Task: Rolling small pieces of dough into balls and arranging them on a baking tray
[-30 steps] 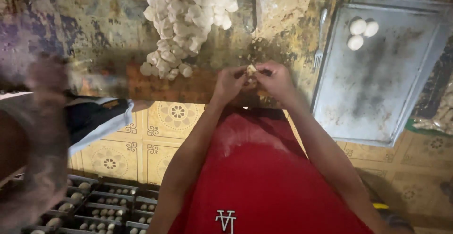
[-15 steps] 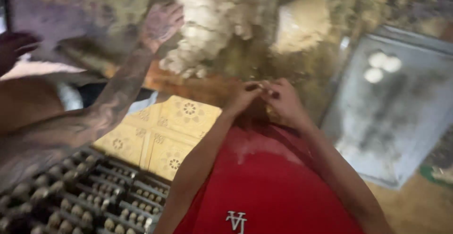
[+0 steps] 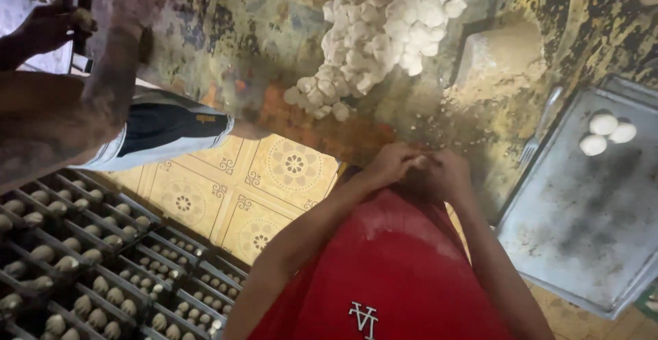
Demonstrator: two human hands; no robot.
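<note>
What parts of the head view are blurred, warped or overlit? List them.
Head view: wide-lens warp bends the metal tray at right; the other person's forearm at left is smeared by motion; the dough ball pile is overlit and loses detail; left hand and right hand are fairly sharp.

A dirty, worn counter (image 3: 260, 31) with brown and yellow stains stands over a yellow tiled floor (image 3: 240, 189) with round flower patterns, and dark racks (image 3: 82, 258) sit low on the floor at one side.

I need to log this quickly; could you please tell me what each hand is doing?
Left hand: closed, pinching something small; what it is cannot be told.
Right hand: closed against the left, same.
</note>
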